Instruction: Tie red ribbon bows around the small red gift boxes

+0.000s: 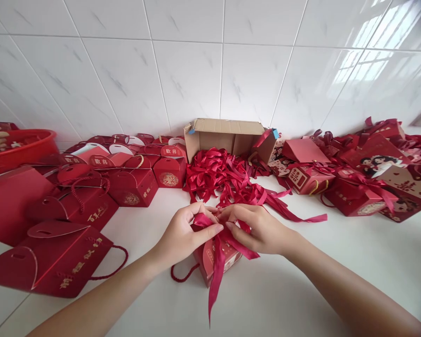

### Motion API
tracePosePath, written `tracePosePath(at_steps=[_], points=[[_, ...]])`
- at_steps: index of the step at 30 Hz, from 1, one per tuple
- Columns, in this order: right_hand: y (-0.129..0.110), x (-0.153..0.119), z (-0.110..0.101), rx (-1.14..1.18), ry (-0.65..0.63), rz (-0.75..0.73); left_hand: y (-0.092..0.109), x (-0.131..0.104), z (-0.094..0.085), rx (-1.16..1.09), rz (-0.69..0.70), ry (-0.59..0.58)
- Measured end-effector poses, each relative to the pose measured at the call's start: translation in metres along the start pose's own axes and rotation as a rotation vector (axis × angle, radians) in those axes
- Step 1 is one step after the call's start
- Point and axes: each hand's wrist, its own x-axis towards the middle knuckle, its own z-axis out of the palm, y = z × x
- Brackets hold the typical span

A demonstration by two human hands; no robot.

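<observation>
The left hand [187, 229] and right hand [256, 228] pinch a shiny red cloth ribbon [217, 274] on top of a small red paper box [206, 263] on the white table [287, 295], hiding some of it; a messy red ribbon heap [214, 173] lies just behind, by an open brown cardboard box [228, 126]; more red paper boxes [135, 185] crowd both sides.

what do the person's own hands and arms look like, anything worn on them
The left hand and right hand are both bare, with no gloves and no rings that show. The left forearm and right forearm are uncovered as far as the view reaches: no sleeve, watch or bracelet shows, and no marking stands out.
</observation>
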Motion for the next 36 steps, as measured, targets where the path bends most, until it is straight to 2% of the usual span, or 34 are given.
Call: tracePosePath(at_steps=[3,6,13,22,26,31,36], points=[[0.006,0.0,0.0,-0.02,0.033,-0.009,0.002,-0.001,0.0,0.005,0.0,0.004],[0.012,0.001,0.0,0.054,0.083,0.005,0.003,-0.003,0.001,0.021,0.033,-0.003],[0.015,0.002,-0.001,0.2,0.123,0.102,-0.008,-0.007,-0.001,0.032,0.055,-0.016],[0.012,0.0,0.001,0.379,0.032,0.29,-0.009,-0.009,0.002,-0.068,0.033,0.028],[0.014,-0.002,-0.005,0.445,-0.012,0.157,-0.012,-0.007,0.002,-0.09,0.028,0.026],[0.01,0.0,-0.009,0.241,-0.085,-0.005,-0.012,-0.008,0.001,-0.092,0.03,0.023],[0.004,0.003,-0.003,0.077,-0.083,-0.045,-0.009,-0.009,0.001,-0.098,0.068,0.02]])
